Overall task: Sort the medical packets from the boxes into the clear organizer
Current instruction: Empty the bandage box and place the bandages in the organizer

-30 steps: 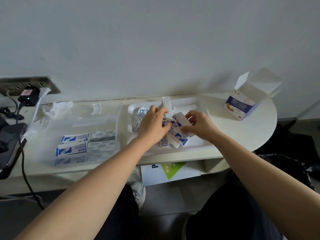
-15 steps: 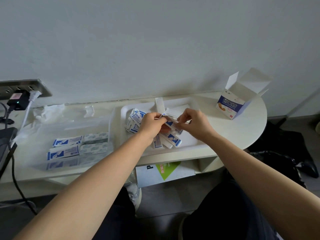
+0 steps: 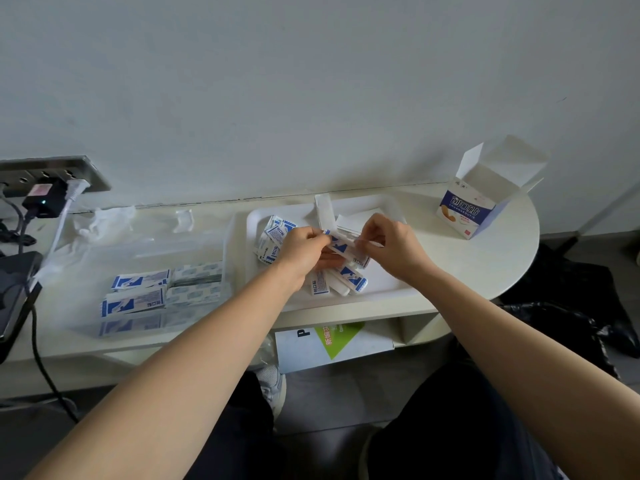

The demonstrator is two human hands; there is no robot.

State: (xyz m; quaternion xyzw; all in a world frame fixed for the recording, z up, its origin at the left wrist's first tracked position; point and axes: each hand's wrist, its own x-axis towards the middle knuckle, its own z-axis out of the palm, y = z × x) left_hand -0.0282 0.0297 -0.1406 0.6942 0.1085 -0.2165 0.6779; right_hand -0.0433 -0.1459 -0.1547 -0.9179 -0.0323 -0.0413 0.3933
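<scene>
White tray [image 3: 389, 284] on tabletop [image 3: 485, 261]: loose packets [image 3: 349, 282] heaped inside; left hand [image 3: 301, 244] and right hand [image 3: 389, 241] above it pinch held packet [image 3: 341, 242] by its ends. Clear organizer [image 3: 138, 249], left of tray, holds sorted packets [image 3: 135, 301].

Bare forearms [image 3: 207, 341], black trousers [image 3: 450, 427]; pale grey mesh sneaker [image 3: 273, 382]

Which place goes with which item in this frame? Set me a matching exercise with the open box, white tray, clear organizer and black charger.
Items
1. open box
2. white tray
3. clear organizer
4. black charger

Places
A. plugged into the wall outlet, far left
B. right end of the table, flaps up
C. middle of the table, holds loose packets
D. left of the tray, holds stacked packets

Pairs: 1-B, 2-C, 3-D, 4-A
</scene>
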